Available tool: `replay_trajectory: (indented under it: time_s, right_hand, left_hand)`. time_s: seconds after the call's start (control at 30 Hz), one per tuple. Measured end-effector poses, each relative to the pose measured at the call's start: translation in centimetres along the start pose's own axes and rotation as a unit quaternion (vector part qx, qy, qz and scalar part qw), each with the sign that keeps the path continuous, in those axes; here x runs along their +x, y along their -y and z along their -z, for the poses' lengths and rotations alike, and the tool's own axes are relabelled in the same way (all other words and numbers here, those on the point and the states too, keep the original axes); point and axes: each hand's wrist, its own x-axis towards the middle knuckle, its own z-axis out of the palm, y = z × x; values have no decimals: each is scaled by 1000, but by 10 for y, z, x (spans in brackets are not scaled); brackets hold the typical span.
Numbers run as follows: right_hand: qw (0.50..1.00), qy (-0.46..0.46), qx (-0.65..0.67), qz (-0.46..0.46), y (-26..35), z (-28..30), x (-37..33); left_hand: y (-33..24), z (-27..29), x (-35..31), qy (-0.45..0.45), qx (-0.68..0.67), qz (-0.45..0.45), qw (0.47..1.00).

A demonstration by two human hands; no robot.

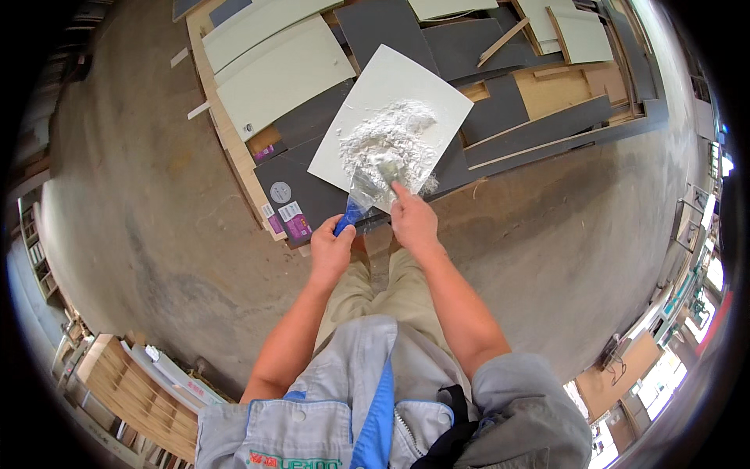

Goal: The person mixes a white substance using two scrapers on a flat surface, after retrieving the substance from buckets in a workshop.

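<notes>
A white square board [391, 74] lies tilted like a diamond on stacked dark panels, and a heap of white powder [384, 134] covers its middle and near part. My left hand [331, 248] is closed round the blue handle of a putty knife [351, 213], whose wide blade reaches into the near edge of the heap. Just to its right, my right hand [414, 223] grips a second putty knife [389, 170]. Its blade is smeared with white and its handle is hidden in my fingers. The two blades are close together in the powder; whether they touch I cannot tell.
Dark grey panels [391, 31] and pale panels [285, 74] are piled around the board, with loose wood strips [504, 41] at the right. Concrete floor [141, 156] surrounds the pile. Stacked wooden boards [133, 391] stand at the lower left.
</notes>
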Motion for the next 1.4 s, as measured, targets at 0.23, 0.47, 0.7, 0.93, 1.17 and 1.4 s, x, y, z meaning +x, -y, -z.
replay_trajectory:
  time_s: [0.23, 0.47, 0.7, 0.93, 1.17, 1.4]
  right_hand:
    - [925, 60, 365, -88, -51, -44, -13]
    - [702, 163, 641, -264, -69, -6, -43]
    - [654, 131, 689, -282, -61, -52, -37]
    - [604, 112, 751, -243, -45, -42, -6]
    - [684, 116, 665, -276, -64, -23, 3]
    - [733, 124, 625, -240, -41, -24, 22]
  left_hand:
    - [-27, 8, -2, 17, 66, 2, 998]
    - [-7, 34, 2, -7, 124, -47, 991]
    - [-16, 41, 5, 15, 132, -41, 990]
    - [-10, 39, 6, 9, 104, -58, 993]
    - [-12, 34, 9, 2, 80, -30, 996]
    - [0, 24, 21, 15, -7, 13, 1000]
